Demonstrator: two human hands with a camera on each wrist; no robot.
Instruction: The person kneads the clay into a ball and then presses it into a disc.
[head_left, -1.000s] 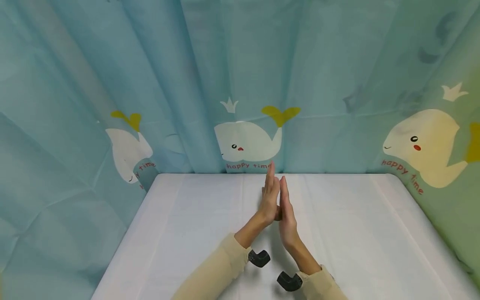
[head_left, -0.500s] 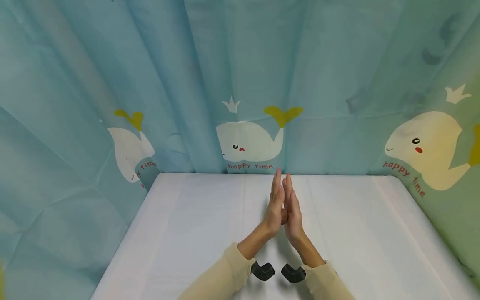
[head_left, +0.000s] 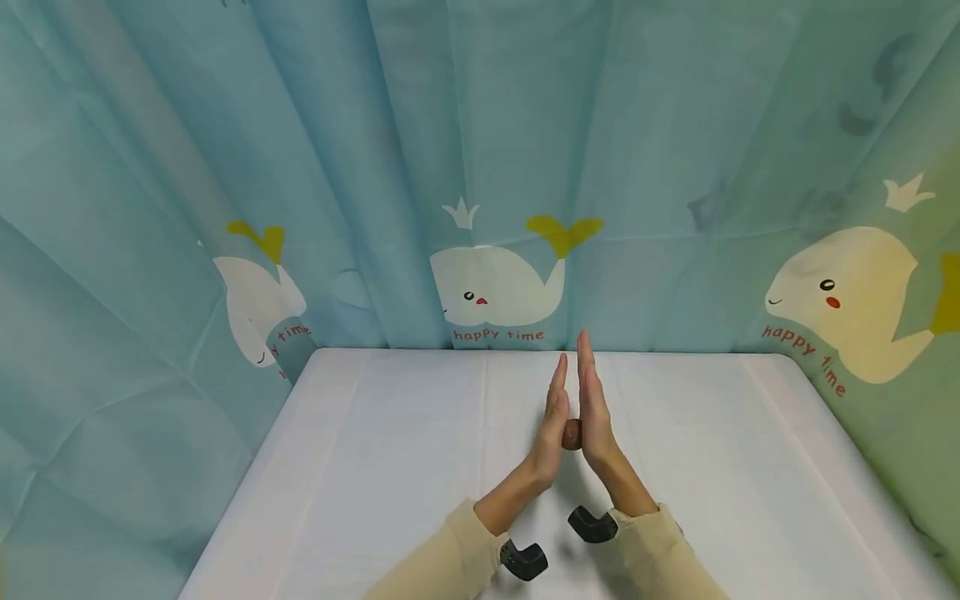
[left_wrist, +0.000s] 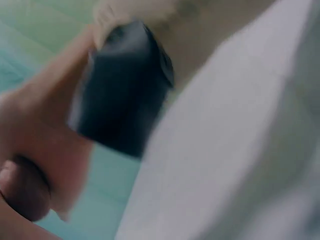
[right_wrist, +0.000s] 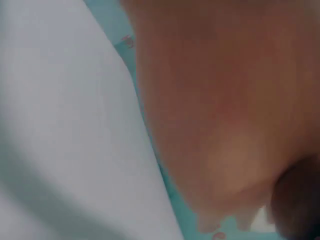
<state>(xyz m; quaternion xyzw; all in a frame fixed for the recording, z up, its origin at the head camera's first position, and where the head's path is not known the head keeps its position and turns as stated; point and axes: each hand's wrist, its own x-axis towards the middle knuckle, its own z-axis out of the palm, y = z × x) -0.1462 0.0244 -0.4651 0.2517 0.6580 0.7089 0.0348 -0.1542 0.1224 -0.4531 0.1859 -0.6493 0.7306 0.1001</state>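
Above the white table (head_left: 375, 467), a brown lump (head_left: 572, 433) sits pressed between both palms, below their straight, released fingers (head_left: 584, 367).

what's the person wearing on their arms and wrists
Both arms are in long cream-beige sleeves that end just short of the wrists. Each wrist carries a small black L-shaped camera block: one under the left wrist, one under the right. The hands are bare, without gloves.

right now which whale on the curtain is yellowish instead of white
The whale at the far right: its body is pale yellow, while the middle whale and the left whale are white.
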